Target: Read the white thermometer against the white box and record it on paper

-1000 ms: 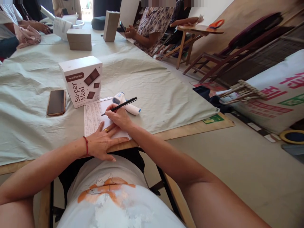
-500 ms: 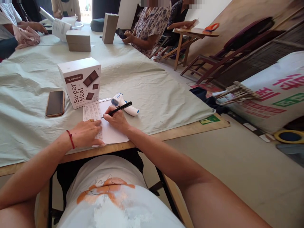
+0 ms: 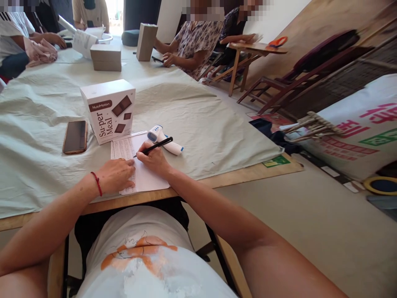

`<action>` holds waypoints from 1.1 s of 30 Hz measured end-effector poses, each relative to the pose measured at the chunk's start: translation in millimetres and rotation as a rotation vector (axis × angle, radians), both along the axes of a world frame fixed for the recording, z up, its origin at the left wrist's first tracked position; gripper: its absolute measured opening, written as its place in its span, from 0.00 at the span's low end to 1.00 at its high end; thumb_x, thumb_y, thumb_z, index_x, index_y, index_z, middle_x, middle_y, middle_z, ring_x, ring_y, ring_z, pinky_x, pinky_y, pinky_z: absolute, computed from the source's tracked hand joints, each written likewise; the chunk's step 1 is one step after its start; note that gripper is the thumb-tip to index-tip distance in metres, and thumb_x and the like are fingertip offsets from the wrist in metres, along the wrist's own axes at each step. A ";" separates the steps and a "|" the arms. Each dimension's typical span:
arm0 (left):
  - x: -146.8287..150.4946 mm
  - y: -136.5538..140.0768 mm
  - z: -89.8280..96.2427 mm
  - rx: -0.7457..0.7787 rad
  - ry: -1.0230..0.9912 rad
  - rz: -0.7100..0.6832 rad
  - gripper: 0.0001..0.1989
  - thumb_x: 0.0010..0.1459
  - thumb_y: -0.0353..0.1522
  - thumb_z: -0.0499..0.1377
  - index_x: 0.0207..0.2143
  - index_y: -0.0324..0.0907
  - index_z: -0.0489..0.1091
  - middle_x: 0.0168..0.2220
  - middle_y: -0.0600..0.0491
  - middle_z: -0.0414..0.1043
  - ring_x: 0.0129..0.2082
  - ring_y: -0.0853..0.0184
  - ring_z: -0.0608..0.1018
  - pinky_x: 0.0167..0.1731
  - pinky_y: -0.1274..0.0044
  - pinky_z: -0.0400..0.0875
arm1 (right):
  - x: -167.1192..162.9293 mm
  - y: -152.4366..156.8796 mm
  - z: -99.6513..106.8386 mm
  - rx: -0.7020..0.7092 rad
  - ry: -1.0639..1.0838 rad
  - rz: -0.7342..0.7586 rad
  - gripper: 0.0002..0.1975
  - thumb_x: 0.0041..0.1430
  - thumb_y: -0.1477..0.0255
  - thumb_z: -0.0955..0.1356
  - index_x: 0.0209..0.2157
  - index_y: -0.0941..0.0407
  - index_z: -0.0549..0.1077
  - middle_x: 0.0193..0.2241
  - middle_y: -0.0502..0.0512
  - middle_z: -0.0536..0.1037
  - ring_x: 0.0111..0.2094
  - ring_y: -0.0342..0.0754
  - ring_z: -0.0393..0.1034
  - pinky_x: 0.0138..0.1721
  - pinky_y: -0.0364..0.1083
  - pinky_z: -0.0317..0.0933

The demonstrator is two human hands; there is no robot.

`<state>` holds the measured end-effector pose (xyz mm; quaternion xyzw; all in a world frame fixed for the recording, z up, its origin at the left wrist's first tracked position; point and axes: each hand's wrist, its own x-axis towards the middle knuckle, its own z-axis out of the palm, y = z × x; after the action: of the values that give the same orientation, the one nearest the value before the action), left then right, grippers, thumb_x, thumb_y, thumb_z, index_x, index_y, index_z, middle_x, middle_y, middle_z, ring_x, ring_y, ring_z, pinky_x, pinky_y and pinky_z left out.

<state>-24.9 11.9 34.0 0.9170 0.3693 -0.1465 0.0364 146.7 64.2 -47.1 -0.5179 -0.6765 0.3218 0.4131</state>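
Observation:
My right hand grips a black pen, its tip on the white page of a notebook near the table's front edge. My left hand, with a red bracelet at the wrist, rests on a strip of densely marked paper along the left of the page. Its thumb is apart from the fingers and it grasps nothing. Just beyond my right hand lies a white handheld thermometer. A white Su-per Meal box stands behind the notebook, and a phone lies left of it.
A pale green cloth covers the table. Two plain cardboard boxes, one low and one upright, stand farther back. Several people sit around the far side. At right are a wooden chair and a printed white sack.
The view has shifted slightly, so the table things appear a little lower and farther right. My left hand has turned a little on the paper. A person across the table has lowered a dark phone.

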 end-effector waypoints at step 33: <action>1.1 -0.3 1.1 0.003 0.014 0.014 0.13 0.67 0.38 0.65 0.45 0.36 0.77 0.55 0.41 0.78 0.48 0.51 0.83 0.44 0.67 0.77 | 0.2 0.9 -1.7 0.008 -0.015 0.022 0.05 0.49 0.68 0.67 0.23 0.51 0.65 0.23 0.49 0.72 0.29 0.48 0.66 0.34 0.48 0.62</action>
<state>-23.8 11.7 35.1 0.9133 0.3763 -0.1519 0.0336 146.9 65.1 -48.9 -0.5114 -0.6864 0.3196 0.4065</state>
